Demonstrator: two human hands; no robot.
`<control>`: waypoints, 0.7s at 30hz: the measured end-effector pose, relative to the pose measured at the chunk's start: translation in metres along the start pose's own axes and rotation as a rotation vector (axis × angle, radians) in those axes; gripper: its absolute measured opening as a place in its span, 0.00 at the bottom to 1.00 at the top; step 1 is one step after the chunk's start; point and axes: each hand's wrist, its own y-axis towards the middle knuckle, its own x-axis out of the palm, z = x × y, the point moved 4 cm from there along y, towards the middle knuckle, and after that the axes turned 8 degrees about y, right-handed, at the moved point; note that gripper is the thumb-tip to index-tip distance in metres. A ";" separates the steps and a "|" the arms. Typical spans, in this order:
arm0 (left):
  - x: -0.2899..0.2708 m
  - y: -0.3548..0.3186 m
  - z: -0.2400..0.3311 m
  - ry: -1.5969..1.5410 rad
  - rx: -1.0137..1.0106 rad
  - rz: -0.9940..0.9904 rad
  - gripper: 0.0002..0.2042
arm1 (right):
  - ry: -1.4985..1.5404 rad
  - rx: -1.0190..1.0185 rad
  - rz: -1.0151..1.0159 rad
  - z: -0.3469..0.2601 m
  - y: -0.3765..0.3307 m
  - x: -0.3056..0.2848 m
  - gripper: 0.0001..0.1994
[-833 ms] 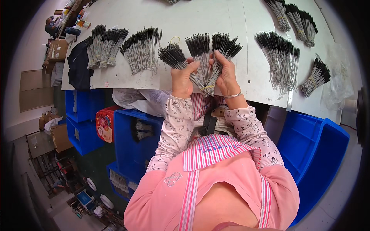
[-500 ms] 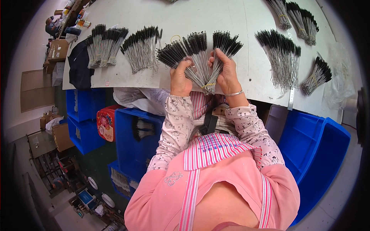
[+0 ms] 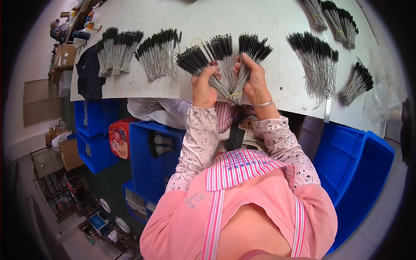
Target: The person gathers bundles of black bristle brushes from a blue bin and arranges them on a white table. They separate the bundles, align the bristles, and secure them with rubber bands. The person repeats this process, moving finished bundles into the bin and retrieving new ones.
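Note:
A bundle of wire brushes [image 3: 224, 65] with black bristles and thin metal stems fans out into three clumps over the table's near edge. A yellow rubber band [image 3: 235, 94] ties the stems together near their lower ends. My left hand [image 3: 203, 88] is closed around the stems of the left clump, its thumb just below the bristles. Around the right clump my right hand [image 3: 255, 81] is closed too, thumb on top, a bracelet on the wrist. Between the hands the middle clump spreads upright. On the table behind the left clump lies a loose yellow rubber band [image 3: 196, 42].
More brush bundles lie on the white table [image 3: 173, 15], such as a left pile [image 3: 119, 50], a nearer pile [image 3: 157, 54], a right pile [image 3: 314, 65] and a small tied bundle [image 3: 357, 84]. Blue bins [image 3: 351, 160] stand below the edge. A metal ruler [image 3: 327, 110] overhangs it.
Both hands keep their grip on the brush bundle. The left thumb and fingers have shifted slightly on the left clump; otherwise almost nothing differs.

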 end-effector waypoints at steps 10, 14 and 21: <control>0.004 -0.003 0.003 0.057 0.075 0.073 0.06 | -0.018 0.016 0.003 0.002 0.003 -0.002 0.11; 0.004 -0.003 0.003 0.049 0.060 0.085 0.08 | 0.022 0.048 0.005 0.003 0.006 -0.007 0.08; 0.022 -0.011 0.011 0.110 0.089 -0.048 0.15 | -0.083 -0.025 -0.017 0.000 -0.004 0.003 0.08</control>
